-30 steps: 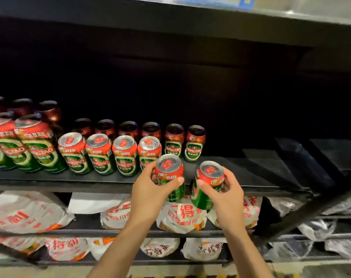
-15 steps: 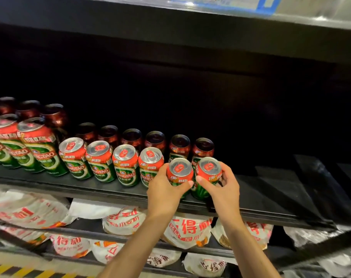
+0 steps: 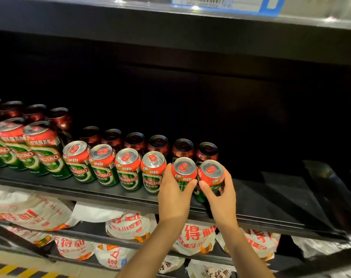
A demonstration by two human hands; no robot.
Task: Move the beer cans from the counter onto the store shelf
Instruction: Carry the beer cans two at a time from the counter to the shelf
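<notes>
Two red-and-green beer cans stand side by side at the right end of the front row on the black store shelf (image 3: pixel 270 203). My left hand (image 3: pixel 173 195) grips the left can (image 3: pixel 183 171). My right hand (image 3: pixel 220 194) grips the right can (image 3: pixel 210 174). Both cans sit at the shelf's front, right of several matching cans (image 3: pixel 128 169) lined in a row. A second row of cans (image 3: pixel 158 143) stands behind in shadow.
Taller cans (image 3: pixel 44 151) crowd the shelf's far left. The shelf to the right of my hands is bare black surface. White bags with red print (image 3: pixel 130 227) fill the lower shelves. A shelf edge with a price label (image 3: pixel 220 3) hangs overhead.
Both hands have carried their cans up and forward from below the shelf edge onto the shelf, ending beside the front row. The view has moved closer to the shelf.
</notes>
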